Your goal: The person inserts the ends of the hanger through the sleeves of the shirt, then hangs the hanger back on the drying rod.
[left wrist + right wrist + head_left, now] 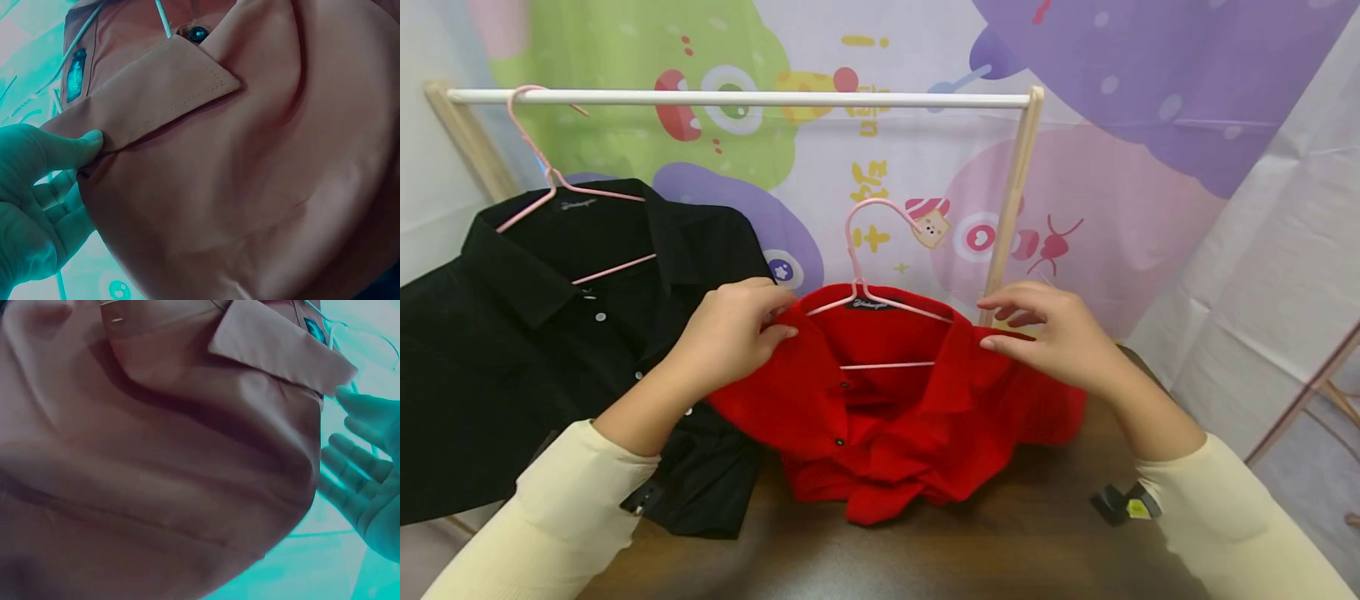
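Observation:
A red shirt [895, 433] with a turned-down collar and dark buttons sits on a pink hanger [861, 287], its lower part bunched over the table. The hanger's hook stands up, below the rack's rail in the head view. My left hand [737, 325] pinches the shirt at the left shoulder by the collar; in the left wrist view the thumb [87, 145] lies on top of the cloth. At the other shoulder, my right hand [1045, 329] has its fingers spread apart, thumb tip close to the collar [281, 350].
A clothes rack with a white rail [760, 98] and wooden posts stands behind. On its left end hangs a black shirt [497, 358] from another pink hanger [527, 133]. The brown table [820, 558] lies below, and a cartoon-patterned curtain [820, 50] covers the back.

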Tool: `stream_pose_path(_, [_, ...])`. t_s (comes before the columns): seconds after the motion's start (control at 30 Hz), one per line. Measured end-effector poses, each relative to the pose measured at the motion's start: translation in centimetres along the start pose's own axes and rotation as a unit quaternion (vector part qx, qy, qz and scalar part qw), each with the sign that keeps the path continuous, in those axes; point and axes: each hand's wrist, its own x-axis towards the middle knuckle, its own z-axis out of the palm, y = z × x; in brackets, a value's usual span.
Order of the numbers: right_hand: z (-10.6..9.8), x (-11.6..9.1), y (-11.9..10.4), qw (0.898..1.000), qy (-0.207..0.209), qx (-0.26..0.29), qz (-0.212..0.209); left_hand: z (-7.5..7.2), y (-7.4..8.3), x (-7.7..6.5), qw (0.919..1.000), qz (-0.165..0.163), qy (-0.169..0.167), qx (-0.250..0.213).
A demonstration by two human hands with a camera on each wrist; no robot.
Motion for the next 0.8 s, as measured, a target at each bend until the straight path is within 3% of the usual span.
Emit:
stream_pose_path(0.23, [-0.4,-0.9,0.3,0.996,0.04,0.078,-0.012,-0.9,-0.5,-1.3,0.9997,-0.006,0.025,-0.002])
stream_pose_path(0.43, [-0.8,-1.5,0.7,0.991,0.075,0.106,-0.02,-1.6,-1.0,-2.3,0.9993,-0.012,0.034,0.0])
stream_pose_path(0.8, [-2.0,-2.3,1.5,0.989,0.056,0.129,0.05,-3.5,-2.0,-3.9,0.9968,-0.015,0.079,0.004])
